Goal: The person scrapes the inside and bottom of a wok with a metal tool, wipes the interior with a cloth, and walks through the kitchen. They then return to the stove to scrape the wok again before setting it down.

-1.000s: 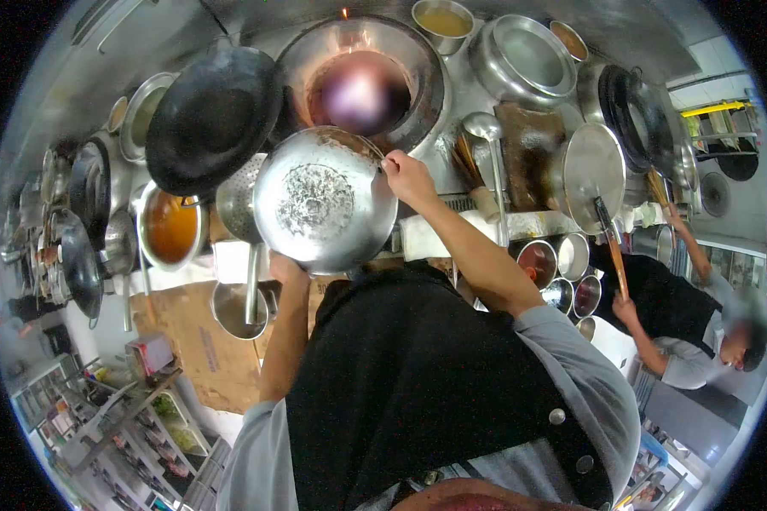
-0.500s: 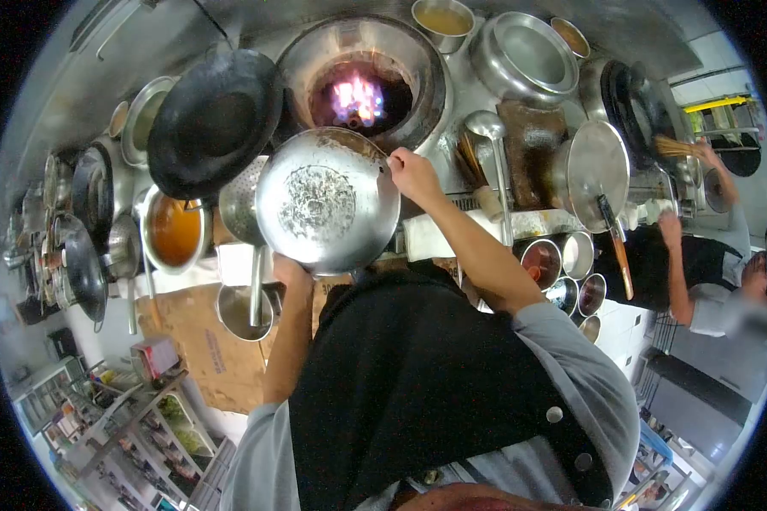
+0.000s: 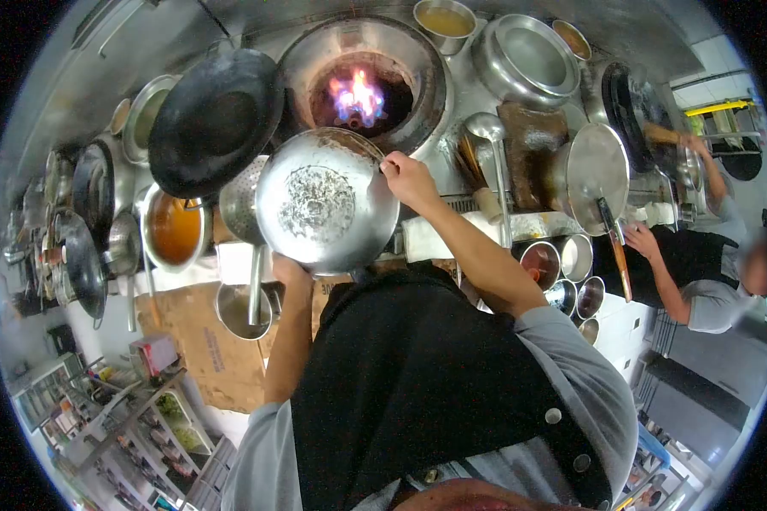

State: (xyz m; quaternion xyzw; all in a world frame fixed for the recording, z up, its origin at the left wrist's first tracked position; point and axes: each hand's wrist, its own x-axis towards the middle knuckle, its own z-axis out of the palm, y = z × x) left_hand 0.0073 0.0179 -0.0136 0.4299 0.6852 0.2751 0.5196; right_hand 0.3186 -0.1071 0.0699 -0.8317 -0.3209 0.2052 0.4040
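Observation:
A large round metal pan [image 3: 324,204], silvery with dark worn marks in its middle, is held between both hands in front of the stove. My right hand [image 3: 407,179] grips its upper right rim with closed fingers. At its lower left edge is my left hand [image 3: 291,271], closed on the rim, its fingertips partly hidden by the pan. Just beyond the pan, purple and orange flames burn in the round burner [image 3: 358,100]. A black wok [image 3: 216,123] tilts beside the burner, left of the pan.
A bowl of orange liquid [image 3: 176,228] and a perforated ladle [image 3: 245,204] lie left. A ladle [image 3: 486,128], a metal pot [image 3: 528,60] and a pan with a wooden handle [image 3: 598,179] are right. A co-worker [image 3: 707,264] stands at far right.
The pan and both my hands have hardly moved. The flames have changed shape. The co-worker's lower hand has moved left and down, and the other hand has shifted slightly.

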